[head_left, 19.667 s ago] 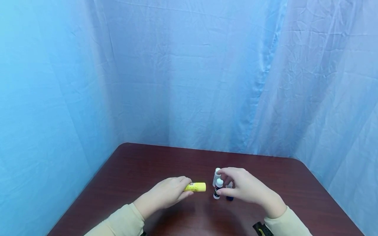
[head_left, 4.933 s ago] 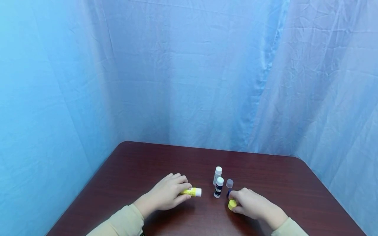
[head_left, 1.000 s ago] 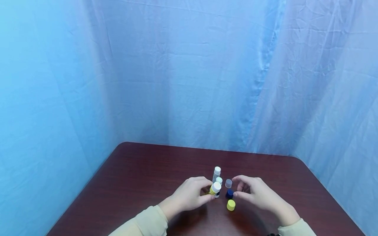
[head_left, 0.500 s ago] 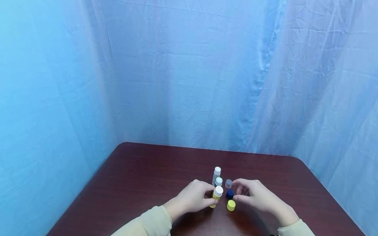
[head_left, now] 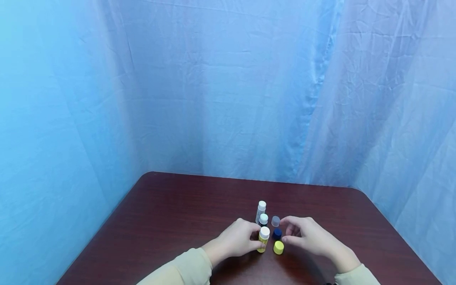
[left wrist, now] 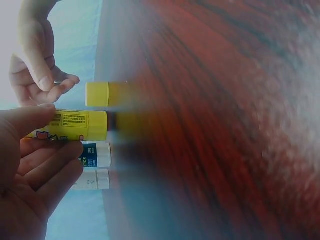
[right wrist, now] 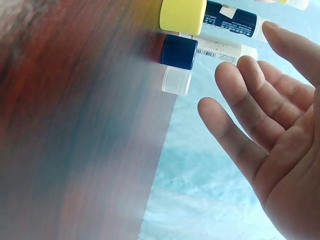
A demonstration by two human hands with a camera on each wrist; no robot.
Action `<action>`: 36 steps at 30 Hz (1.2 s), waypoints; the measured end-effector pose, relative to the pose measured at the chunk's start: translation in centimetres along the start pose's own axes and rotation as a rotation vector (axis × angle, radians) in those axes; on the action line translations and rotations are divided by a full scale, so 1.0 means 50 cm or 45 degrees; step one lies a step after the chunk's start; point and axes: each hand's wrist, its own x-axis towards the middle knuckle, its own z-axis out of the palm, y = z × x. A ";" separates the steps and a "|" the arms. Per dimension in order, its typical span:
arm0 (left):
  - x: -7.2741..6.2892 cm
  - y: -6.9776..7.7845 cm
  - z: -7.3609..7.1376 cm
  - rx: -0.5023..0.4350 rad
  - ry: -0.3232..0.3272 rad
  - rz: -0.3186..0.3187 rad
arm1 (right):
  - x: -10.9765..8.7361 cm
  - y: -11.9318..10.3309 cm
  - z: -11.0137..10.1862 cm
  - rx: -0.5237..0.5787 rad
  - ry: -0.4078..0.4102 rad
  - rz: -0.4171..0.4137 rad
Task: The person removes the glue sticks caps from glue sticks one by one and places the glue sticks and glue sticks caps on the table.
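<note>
My left hand [head_left: 236,238] holds a yellow glue stick [head_left: 263,240] between thumb and fingers; it stands upright with its white top bare. In the left wrist view the lower end of this glue stick [left wrist: 87,125] is close over the table. Behind it, a navy-labelled glue stick [head_left: 263,220] and a white glue stick [head_left: 261,213] stand uncapped in a line. A clear cap [head_left: 276,221], a dark blue cap [head_left: 277,234] and a yellow cap [head_left: 278,248] form a second row to their right. Right beside the caps hovers my right hand [right wrist: 270,135], fingers relaxed, holding nothing.
The dark red-brown table [head_left: 192,198] has rounded far corners. Light blue curtains [head_left: 228,99] hang behind it and along both sides.
Over the last second my left hand has brought the yellow glue stick down and toward me, into line before the other two. Earlier its cap was taken off and set down on the right.
</note>
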 end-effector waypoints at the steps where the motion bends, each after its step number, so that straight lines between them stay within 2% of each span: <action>1: 0.001 0.000 0.002 -0.011 -0.009 -0.010 | 0.000 0.000 0.000 -0.003 0.003 -0.010; 9: 0.006 0.000 0.013 -0.067 -0.055 -0.069 | -0.003 0.001 -0.001 -0.019 -0.010 0.020; 14: 0.007 0.003 0.015 -0.056 -0.063 -0.084 | -0.005 0.004 -0.001 -0.023 -0.020 0.040; 23: 0.005 0.001 0.011 -0.096 -0.074 -0.098 | -0.006 0.003 -0.001 -0.018 0.000 0.007; 26: 0.001 0.001 -0.004 -0.135 -0.078 -0.131 | -0.011 -0.001 -0.005 -0.022 0.027 0.033; 28: -0.003 0.001 -0.020 -0.117 -0.064 -0.144 | -0.016 -0.005 -0.010 -0.033 0.061 0.043; 31: -0.011 0.001 -0.053 -0.030 0.003 -0.130 | -0.023 -0.014 -0.021 -0.057 0.133 0.035; 36: -0.027 0.003 -0.107 0.123 0.156 -0.101 | -0.027 -0.038 -0.041 -0.111 0.256 -0.038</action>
